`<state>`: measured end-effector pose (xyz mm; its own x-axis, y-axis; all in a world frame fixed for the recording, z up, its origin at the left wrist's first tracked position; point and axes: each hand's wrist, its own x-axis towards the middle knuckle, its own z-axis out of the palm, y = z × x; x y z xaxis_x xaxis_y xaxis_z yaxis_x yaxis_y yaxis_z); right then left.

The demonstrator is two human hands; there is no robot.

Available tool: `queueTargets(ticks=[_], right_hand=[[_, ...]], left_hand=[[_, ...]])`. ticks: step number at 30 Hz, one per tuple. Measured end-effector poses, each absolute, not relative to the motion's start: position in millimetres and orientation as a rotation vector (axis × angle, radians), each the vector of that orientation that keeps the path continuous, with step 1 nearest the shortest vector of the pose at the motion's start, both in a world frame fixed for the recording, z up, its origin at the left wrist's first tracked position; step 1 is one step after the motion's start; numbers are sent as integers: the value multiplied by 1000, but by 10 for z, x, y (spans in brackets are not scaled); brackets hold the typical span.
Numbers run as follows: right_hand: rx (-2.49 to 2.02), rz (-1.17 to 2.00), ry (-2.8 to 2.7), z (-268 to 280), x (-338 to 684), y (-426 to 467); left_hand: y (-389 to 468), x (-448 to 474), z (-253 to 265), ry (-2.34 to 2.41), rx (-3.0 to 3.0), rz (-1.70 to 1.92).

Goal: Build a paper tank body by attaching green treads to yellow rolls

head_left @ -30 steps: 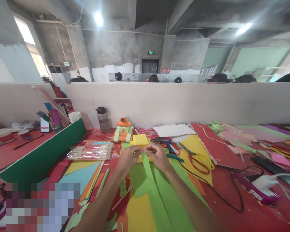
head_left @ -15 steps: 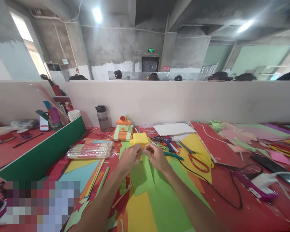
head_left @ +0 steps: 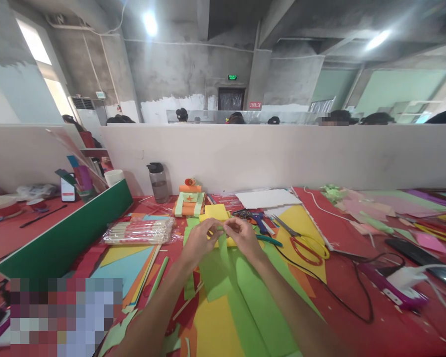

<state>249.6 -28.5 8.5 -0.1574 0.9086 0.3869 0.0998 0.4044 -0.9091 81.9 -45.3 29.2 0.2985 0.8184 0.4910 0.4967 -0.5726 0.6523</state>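
Observation:
My left hand [head_left: 204,237] and my right hand [head_left: 243,235] meet in front of me, fingers closed in a pinch. Between their fingertips is the top end of a narrow green paper strip [head_left: 226,258], which hangs down toward me. Beneath them lie large sheets of green paper [head_left: 267,297] and a yellow sheet [head_left: 213,327]. Just beyond my fingers sits a yellow paper box shape [head_left: 214,212]. Behind it to the left stands an orange and pale green paper model [head_left: 189,201] with a star on it.
Yellow and red handled scissors [head_left: 306,248] and a blue glue gun [head_left: 259,222] lie to the right, near a purple power strip [head_left: 394,287]. On the left are bagged sticks [head_left: 139,230], a water bottle [head_left: 158,183] and a green divider [head_left: 70,228]. A white partition [head_left: 275,156] runs behind.
My hands have shifted slightly, with the fingers a little more raised and arched around the green strip's end. The green paper below has moved a little, and a long edge now shows in it.

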Motion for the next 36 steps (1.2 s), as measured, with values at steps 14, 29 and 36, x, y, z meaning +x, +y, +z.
queueTargets(ticks=[14, 29, 36], right_hand=[[-899, 962, -1581, 83, 2501, -288], [-903, 948, -1545, 123, 2508, -301], [-890, 1032, -1490, 156, 2511, -310]], left_hand=[[-405, 792, 268, 1243, 2083, 1256], [-391, 814, 243, 1189, 1964, 1258], [-413, 807, 274, 1114, 1800, 1257]])
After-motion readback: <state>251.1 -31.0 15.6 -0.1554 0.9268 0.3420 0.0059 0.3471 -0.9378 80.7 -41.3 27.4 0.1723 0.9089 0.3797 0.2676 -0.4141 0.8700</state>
